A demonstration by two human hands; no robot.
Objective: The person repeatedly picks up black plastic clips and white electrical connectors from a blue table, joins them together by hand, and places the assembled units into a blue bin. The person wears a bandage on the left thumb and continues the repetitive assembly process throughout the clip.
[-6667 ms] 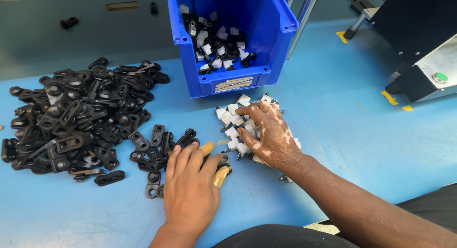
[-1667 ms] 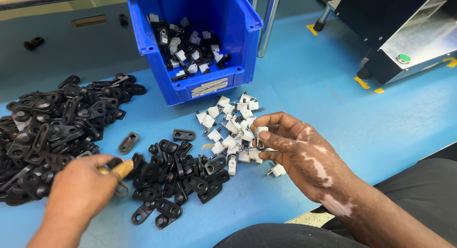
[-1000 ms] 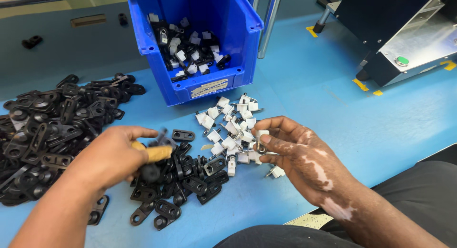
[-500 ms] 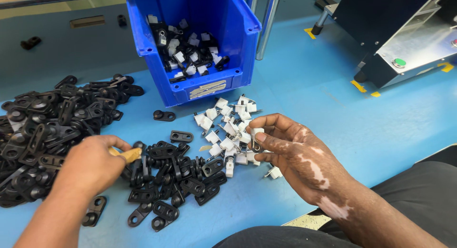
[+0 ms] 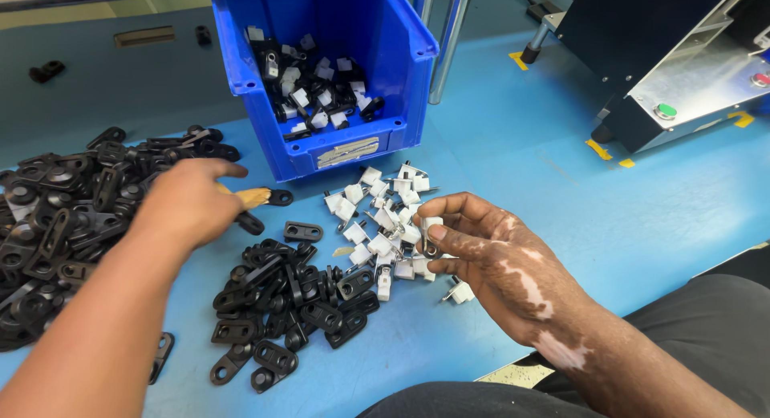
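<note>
Head view: left hand (image 5: 188, 203) stretched over black brackets (image 5: 281, 294), fingers curled, touching a bracket (image 5: 278, 197) just before the blue bin (image 5: 321, 81); grasp unclear. Right hand (image 5: 489, 261) pinching a white clip (image 5: 431, 229) beside the clip pile (image 5: 381, 217). Open blue table (image 5: 561, 193) rightward, up to black machine (image 5: 666, 65)

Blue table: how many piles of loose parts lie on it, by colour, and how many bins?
Black piles: 2
White pile: 1
Blue bin: 1
Total: 4
</note>
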